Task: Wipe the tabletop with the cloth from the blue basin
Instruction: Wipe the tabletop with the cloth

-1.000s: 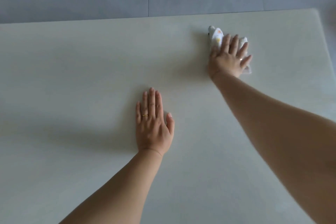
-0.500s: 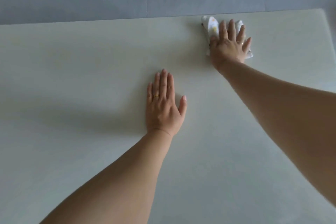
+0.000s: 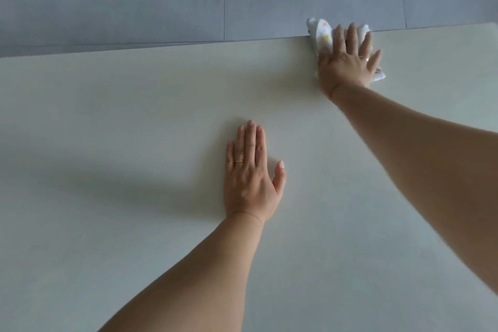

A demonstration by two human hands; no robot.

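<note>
Cloth (image 3: 322, 34) lay bunched at the tabletop's (image 3: 134, 116) far edge, toward its right corner, pressed flat beneath the right hand (image 3: 346, 62), fingers spread, some overhanging the edge. Left hand (image 3: 250, 178) rested open and empty mid-table, well apart.

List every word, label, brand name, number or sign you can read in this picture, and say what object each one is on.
None: no text can be read anywhere in the view.
The crumpled white cloth under the right hand bears only orange and yellow blotches, no letters.
The pale cream tabletop, the thin gold ring on the left hand and the grey tiled floor are unmarked.
</note>
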